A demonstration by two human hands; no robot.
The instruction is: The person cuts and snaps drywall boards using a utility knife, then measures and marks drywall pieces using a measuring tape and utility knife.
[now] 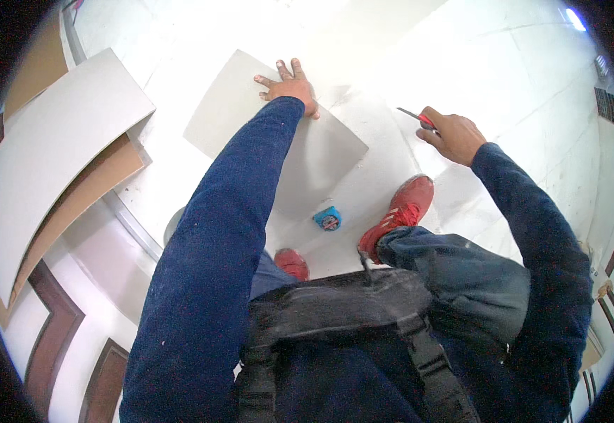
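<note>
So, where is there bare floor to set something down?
The pale floor looks bare to the right of the right hand, and between the grey board and the red-handled cutter. It's crowded near the blue tape measure and red shoes, and at left, around the larger boards.

I count two hands (289, 90), two red sneakers (409, 201)
One tape measure (327, 219); one utility knife (426, 121), two o'clock; one grey board (226, 106), eleven.

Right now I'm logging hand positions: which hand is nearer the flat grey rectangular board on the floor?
Left: left hand rests spread on the board; right hand is apart, to its right.
</note>
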